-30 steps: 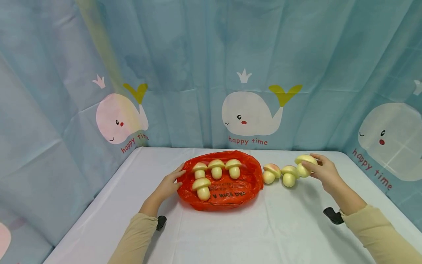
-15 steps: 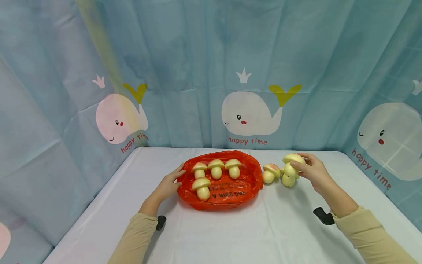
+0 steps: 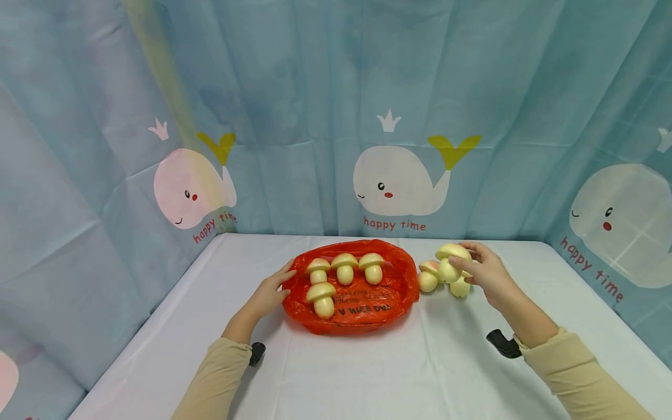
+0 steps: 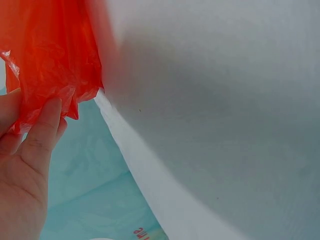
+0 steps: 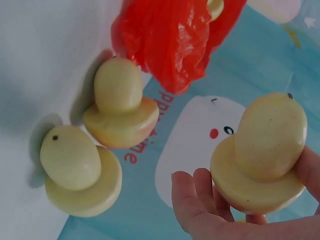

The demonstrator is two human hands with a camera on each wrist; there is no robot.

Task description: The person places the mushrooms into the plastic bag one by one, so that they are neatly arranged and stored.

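My right hand holds a pale yellow toy mushroom by its cap, raised above the table, stem downward. Close up in the right wrist view, the held mushroom sits between thumb and fingers. Below it on the table are two more mushrooms, one with a pinkish cap and a plain yellow one, partly covered by the held one. My left hand pinches the left rim of a red plastic bag, the thumb on its outside in the left wrist view. Several mushrooms lie inside the bag.
A white cloth covers the table. Behind and at the sides hangs a blue curtain with whale prints. Black wrist straps or mounts show beside both wrists.
My right hand has moved left with its mushroom, from right of the two table mushrooms to above and between them. The left hand and the bag have stayed in place.
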